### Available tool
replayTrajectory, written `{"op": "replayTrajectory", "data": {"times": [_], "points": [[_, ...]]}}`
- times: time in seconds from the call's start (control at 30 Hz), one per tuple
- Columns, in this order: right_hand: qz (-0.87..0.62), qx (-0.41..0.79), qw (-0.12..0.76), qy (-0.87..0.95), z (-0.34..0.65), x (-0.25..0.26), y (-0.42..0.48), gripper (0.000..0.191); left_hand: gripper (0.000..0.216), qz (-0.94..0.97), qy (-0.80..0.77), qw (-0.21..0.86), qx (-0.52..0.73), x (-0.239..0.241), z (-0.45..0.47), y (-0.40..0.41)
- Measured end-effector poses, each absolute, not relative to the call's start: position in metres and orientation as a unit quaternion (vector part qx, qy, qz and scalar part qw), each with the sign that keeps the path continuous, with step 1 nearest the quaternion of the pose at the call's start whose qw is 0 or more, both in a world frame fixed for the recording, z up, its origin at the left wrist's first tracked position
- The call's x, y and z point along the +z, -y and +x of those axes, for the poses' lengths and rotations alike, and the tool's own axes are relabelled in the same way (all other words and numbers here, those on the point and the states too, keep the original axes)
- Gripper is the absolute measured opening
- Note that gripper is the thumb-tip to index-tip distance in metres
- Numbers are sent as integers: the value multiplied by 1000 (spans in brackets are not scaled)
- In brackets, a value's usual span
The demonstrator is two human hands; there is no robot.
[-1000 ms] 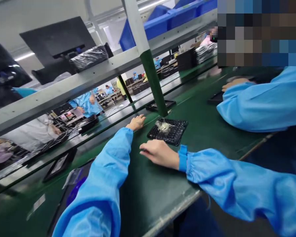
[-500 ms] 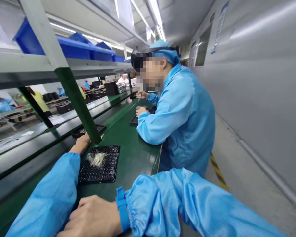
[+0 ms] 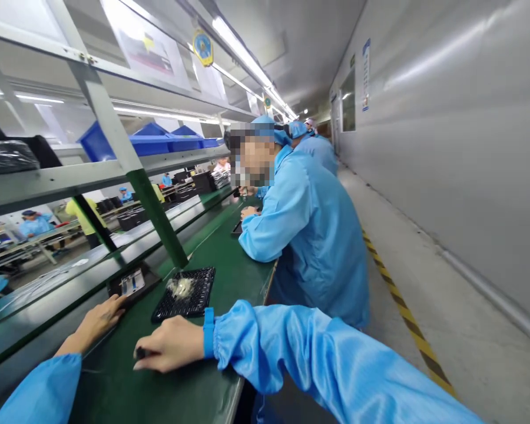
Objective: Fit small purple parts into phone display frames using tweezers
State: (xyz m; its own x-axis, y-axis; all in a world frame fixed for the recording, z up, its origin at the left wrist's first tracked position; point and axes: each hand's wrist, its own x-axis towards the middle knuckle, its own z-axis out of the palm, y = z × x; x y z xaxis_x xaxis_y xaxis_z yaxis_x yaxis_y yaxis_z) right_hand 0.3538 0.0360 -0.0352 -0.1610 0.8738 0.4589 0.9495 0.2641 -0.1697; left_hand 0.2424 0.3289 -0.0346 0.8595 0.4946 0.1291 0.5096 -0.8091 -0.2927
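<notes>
My left hand [image 3: 98, 323] has its fingers on the near edge of a shallow black tray [image 3: 149, 281], which holds small blue and silver pieces on a pale sheet. The fingers close at the tray's corner; part of the grip is hidden. My right hand [image 3: 172, 346], with a blue band on the wrist, is closed over the green bench. A small black object [image 3: 142, 353] shows between its thumb and fingers; its kind cannot be made out. Beyond the right hand lies a black gridded tray [image 3: 201, 294] with a clear plastic bag of pale pieces [image 3: 181, 288] on it.
A green upright [image 3: 156, 215] rises from the bench [image 3: 115, 383] beside the trays and carries a shelf with blue bins [image 3: 145, 146]. A co-worker in blue [image 3: 318, 235] leans over the bench ahead. A grey wall [image 3: 446, 147] and taped floor run along the right.
My left hand has drawn the tray of small pieces nearer, out from behind the upright. My right hand has moved forward, and the black object in it now shows. The view has tilted up.
</notes>
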Motion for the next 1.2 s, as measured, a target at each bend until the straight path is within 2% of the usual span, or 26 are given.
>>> {"op": "replayTrajectory", "data": {"times": [0.33, 0.43, 0.67, 0.87, 1.0, 1.2], "points": [[-575, -11, 330, 749, 370, -19, -45, 26, 32, -938, 324, 119, -18, 21, 120, -226], [-579, 10, 371, 726, 381, -16, -60, 27, 34, -936, 335, 109, 1, 22, 85, -183], [-613, 35, 390, 686, 391, -10, -75, 24, 17, -951, 291, 98, 31, 11, 15, -36], [-607, 77, 459, 644, 368, -3, -65, 2, 5, -971, 215, 105, -5, 4, -19, 43], [-565, 165, 482, 649, 333, -2, -57, 15, 22, -968, 224, 110, -40, 2, -16, 41], [-505, 284, 500, 644, 266, -8, -66, 43, 18, -978, 180, 95, -51, -5, 9, 11]]}}
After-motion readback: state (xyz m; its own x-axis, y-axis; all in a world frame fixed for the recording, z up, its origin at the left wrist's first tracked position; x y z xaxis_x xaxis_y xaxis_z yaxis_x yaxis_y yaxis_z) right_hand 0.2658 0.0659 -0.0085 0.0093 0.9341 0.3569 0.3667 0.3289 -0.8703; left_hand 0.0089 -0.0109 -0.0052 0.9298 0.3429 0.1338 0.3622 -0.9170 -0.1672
